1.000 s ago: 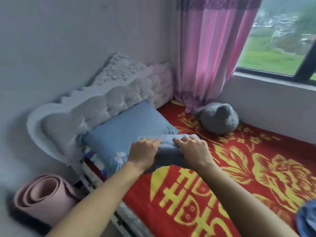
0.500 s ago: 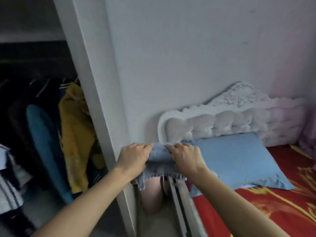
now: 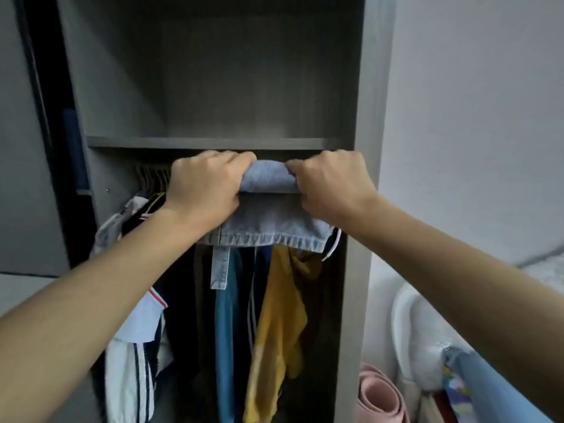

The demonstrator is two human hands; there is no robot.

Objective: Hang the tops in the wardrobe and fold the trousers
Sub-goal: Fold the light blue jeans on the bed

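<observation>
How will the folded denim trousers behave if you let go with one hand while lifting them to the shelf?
The folded denim trousers would probably sag: a belt loop already dangles below the bundle. The fold likely opens, since the left hand and right hand each pinch one end. Denim looks thick, so probably not slippery.

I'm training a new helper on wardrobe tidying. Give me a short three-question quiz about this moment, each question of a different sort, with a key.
1. True or false: both hands grip the folded jeans.
2. Multiple choice: the shelf just above the hands looks A) stacked with towels, B) bare where visible, C) covered in shoes.
3. Fill in: the garment hanging below the right hand, beside the blue top, is coloured ____.

Key: 1 true, the left hand and right hand each clutch one end. 2 B. 3 yellow, the yellow top.
</observation>
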